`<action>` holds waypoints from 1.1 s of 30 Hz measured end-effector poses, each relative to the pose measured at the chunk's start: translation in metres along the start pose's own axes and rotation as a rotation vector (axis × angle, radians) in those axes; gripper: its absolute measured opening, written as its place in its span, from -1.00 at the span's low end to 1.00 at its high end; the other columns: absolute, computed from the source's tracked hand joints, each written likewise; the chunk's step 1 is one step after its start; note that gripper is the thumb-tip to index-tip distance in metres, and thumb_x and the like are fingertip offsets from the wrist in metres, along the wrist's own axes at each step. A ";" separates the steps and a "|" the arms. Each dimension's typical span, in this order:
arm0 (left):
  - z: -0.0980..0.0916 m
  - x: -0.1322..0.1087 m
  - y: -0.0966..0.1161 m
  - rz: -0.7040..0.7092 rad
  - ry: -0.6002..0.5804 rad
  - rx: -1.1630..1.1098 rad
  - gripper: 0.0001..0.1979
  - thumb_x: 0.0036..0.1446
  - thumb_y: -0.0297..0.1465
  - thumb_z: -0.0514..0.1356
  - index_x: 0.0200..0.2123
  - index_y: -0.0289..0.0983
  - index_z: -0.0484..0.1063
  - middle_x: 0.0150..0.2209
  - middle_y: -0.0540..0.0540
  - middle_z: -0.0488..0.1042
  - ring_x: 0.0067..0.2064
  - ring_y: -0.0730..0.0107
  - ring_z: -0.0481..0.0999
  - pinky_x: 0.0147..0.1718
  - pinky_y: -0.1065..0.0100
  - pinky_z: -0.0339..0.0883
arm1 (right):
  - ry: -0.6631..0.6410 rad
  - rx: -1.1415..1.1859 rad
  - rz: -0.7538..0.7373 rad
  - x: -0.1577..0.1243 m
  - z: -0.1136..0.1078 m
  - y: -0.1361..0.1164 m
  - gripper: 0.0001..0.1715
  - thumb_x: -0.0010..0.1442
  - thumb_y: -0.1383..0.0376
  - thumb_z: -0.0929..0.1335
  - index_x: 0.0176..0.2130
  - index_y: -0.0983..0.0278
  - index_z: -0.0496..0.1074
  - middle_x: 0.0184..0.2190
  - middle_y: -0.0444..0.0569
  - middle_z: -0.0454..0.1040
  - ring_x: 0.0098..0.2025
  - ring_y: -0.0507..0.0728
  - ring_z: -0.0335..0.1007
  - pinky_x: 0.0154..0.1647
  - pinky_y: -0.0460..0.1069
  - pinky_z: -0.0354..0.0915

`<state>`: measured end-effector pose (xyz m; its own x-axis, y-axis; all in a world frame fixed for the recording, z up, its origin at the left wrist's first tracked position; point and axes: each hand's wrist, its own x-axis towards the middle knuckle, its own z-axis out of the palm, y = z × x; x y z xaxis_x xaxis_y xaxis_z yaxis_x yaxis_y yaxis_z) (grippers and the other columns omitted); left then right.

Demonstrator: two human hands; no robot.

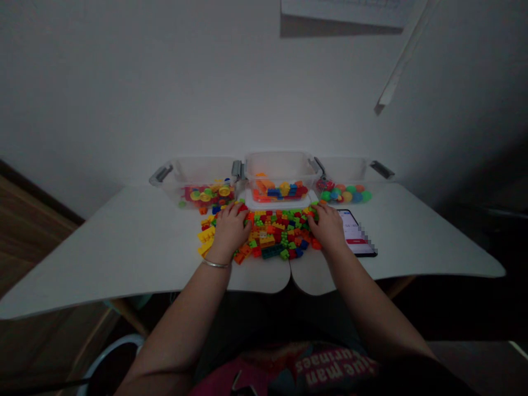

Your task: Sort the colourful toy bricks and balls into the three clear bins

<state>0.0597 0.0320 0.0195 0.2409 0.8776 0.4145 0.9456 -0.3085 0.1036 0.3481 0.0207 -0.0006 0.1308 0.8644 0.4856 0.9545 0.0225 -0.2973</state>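
A loose pile of toy building bricks in red, orange, yellow, green and blue lies on the white table. My left hand rests over the pile's left side, thumb apart from the fingers, its fingertips among red and yellow bricks. On the right side of the pile lies my right hand, also with its thumb apart, touching yellow and green bricks at its fingertips. Both hands look open; the bricks directly under the fingers are partly hidden.
Behind the pile stand three clear plastic boxes: the left box holds mixed coloured pieces, the middle box bricks, the right box coloured balls. A phone lies beside my right hand. A wall rises behind.
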 end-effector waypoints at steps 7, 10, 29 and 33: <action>0.000 0.000 0.000 0.002 -0.003 0.022 -0.61 0.25 -0.31 0.09 0.07 -0.24 0.54 0.26 -0.19 0.40 0.31 -0.06 0.29 0.24 -0.06 0.22 | 0.015 0.001 -0.023 -0.004 -0.003 -0.006 -0.69 0.24 0.28 0.29 -0.21 0.25 0.62 0.03 0.08 0.57 0.08 0.29 0.41 0.14 0.18 0.25; -0.001 0.001 0.000 0.004 -0.004 0.024 -0.61 0.25 -0.30 0.09 0.07 -0.24 0.54 0.26 -0.19 0.40 0.31 -0.06 0.29 0.23 -0.06 0.23 | 0.008 0.007 -0.031 -0.003 -0.005 -0.007 -0.73 0.23 0.29 0.29 -0.24 0.25 0.60 -0.02 0.06 0.60 0.05 0.28 0.43 0.10 0.15 0.26; -0.002 0.000 0.002 0.001 -0.008 0.013 -0.60 0.25 -0.30 0.07 0.07 -0.26 0.53 0.26 -0.22 0.40 0.31 -0.06 0.29 0.24 -0.07 0.21 | -0.015 0.017 0.064 0.001 -0.009 -0.007 -0.73 0.28 0.22 0.31 -0.15 0.20 0.59 -0.15 0.07 0.63 -0.08 0.29 0.49 -0.07 0.13 0.26; -0.001 0.000 0.001 0.001 0.007 0.023 -0.61 0.25 -0.30 0.08 0.06 -0.22 0.53 0.26 -0.19 0.40 0.31 -0.03 0.29 0.24 -0.06 0.22 | -0.013 0.017 0.088 0.002 -0.006 -0.007 -0.77 0.27 0.22 0.31 -0.20 0.21 0.56 -0.23 0.06 0.62 -0.14 0.27 0.49 -0.13 0.11 0.24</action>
<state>0.0604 0.0316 0.0201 0.2404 0.8745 0.4213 0.9500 -0.3010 0.0826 0.3438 0.0190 0.0074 0.2108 0.8700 0.4458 0.9348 -0.0460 -0.3522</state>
